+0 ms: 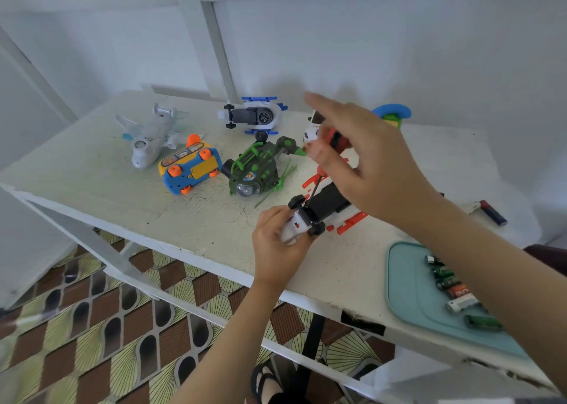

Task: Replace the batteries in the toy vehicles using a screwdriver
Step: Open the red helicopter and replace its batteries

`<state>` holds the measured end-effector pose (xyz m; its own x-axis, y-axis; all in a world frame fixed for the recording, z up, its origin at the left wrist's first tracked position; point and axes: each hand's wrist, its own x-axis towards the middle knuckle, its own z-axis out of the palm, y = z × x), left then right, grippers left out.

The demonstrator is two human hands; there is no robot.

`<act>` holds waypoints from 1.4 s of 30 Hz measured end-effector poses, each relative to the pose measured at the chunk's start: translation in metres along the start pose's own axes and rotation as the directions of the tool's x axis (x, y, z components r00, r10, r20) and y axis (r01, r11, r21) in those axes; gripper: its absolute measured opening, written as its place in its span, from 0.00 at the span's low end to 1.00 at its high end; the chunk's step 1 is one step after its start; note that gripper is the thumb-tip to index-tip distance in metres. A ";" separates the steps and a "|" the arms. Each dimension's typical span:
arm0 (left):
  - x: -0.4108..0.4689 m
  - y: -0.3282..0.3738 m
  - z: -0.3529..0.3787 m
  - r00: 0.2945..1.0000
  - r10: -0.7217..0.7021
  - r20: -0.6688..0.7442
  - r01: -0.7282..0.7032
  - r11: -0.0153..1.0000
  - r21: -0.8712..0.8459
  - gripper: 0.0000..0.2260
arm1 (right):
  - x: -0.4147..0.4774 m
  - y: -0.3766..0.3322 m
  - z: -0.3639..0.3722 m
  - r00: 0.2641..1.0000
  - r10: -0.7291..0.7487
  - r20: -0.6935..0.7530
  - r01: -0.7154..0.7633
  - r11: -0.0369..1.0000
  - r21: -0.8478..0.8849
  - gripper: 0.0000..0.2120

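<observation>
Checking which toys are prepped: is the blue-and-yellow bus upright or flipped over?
Flipped over: the bus lies with its orange wheels and yellow underside panel facing upward.

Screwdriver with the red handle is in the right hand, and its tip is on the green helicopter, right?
Not quite. The head view shows the right hand gripping the screwdriver, but its tip is on the white and red toy the left hand holds, not the green helicopter.
</observation>
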<state>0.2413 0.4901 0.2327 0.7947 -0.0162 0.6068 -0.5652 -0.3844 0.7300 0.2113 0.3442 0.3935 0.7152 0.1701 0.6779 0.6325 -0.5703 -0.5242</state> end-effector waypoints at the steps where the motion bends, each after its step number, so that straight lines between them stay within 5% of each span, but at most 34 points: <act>1: 0.000 0.000 0.000 1.000 0.002 -0.001 -0.002 1.000 -0.001 0.17 | 0.000 0.000 0.000 1.000 0.022 0.020 -0.023 0.998 0.052 0.22; 6: 0.000 -0.001 0.000 1.000 0.014 -0.004 -0.014 1.000 -0.018 0.14 | 0.001 -0.003 -0.007 0.990 0.067 0.127 -0.095 0.969 0.228 0.24; 12: 0.000 0.002 0.000 1.000 0.028 -0.006 -0.028 1.000 -0.012 0.15 | -0.001 0.007 -0.001 0.999 0.007 -0.035 -0.011 0.994 -0.112 0.21; 19: 0.001 0.002 0.000 1.000 -0.001 0.004 0.001 1.000 -0.013 0.17 | -0.004 0.003 -0.007 0.987 0.083 0.136 -0.109 0.975 0.195 0.26; 24: 0.000 0.000 0.000 0.999 -0.028 0.018 0.028 1.000 -0.010 0.18 | -0.008 0.004 0.000 1.000 -0.013 -0.007 0.012 0.988 -0.157 0.25; 28: 0.000 0.003 -0.001 1.000 -0.024 0.020 0.024 1.000 -0.006 0.18 | -0.005 0.000 -0.001 0.981 0.081 0.175 -0.099 0.991 0.093 0.29; 32: 0.000 0.002 -0.001 0.999 -0.032 0.024 0.032 0.999 -0.008 0.18 | -0.005 -0.003 0.005 0.993 0.089 0.082 -0.108 0.957 0.269 0.27; 35: 0.000 0.000 0.000 0.999 -0.036 0.032 0.036 0.999 0.001 0.18 | -0.006 0.003 0.008 0.994 -0.005 -0.111 0.001 0.999 -0.036 0.23; 37: -0.001 0.000 0.000 0.999 -0.036 0.024 0.036 0.999 -0.001 0.18 | -0.006 0.005 0.009 0.996 0.033 -0.085 -0.043 0.993 -0.111 0.25; 42: 0.000 0.000 0.000 1.000 -0.010 0.014 0.010 1.000 0.004 0.17 | -0.005 0.001 0.002 0.984 0.125 0.128 -0.157 0.948 0.278 0.26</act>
<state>0.2414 0.4900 0.2326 0.8033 -0.0255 0.5950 -0.5565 -0.3878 0.7348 0.2087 0.3444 0.3890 0.8209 0.1984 0.5355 0.5699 -0.3439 -0.7463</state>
